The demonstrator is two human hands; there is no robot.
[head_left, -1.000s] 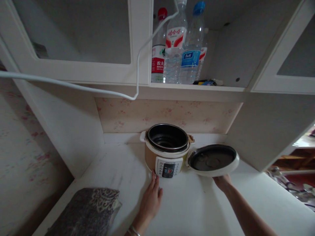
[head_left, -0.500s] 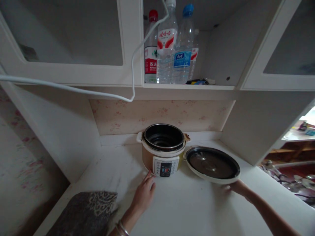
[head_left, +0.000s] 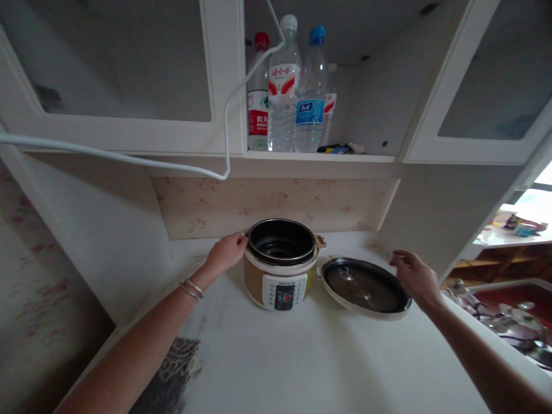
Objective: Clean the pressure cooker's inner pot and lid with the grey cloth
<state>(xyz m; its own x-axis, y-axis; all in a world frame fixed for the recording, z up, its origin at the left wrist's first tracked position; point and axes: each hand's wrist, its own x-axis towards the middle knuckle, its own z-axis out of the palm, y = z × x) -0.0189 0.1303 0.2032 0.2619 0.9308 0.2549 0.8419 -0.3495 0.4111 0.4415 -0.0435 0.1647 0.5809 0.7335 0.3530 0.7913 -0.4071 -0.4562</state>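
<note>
An electric pressure cooker (head_left: 254, 282) stands upright on the counter with its control panel facing me. Its black inner pot (head_left: 280, 244) sits inside, uncovered, and nothing shows in it. My left hand (head_left: 228, 251) is closed at the cooker's left handle, beside the pot's rim; the fingers cover that handle. On the counter to the right lies the round lid (head_left: 366, 287), its dark inner side up. Over the lid's right edge is my right hand (head_left: 414, 276), fingers partly bent and apart, with no object visible in it.
A patterned grey cloth (head_left: 172, 368) lies at the front left of the counter (head_left: 302, 356). Several plastic bottles (head_left: 282, 109) stand in the open cabinet above. A white cable (head_left: 172, 167) hangs across in front of it. Side panels bound the counter left and right.
My left hand has moved up from the cooker's lower front to its left handle. My right hand has let go of the lid's edge and risen above it. The view has shifted slightly.
</note>
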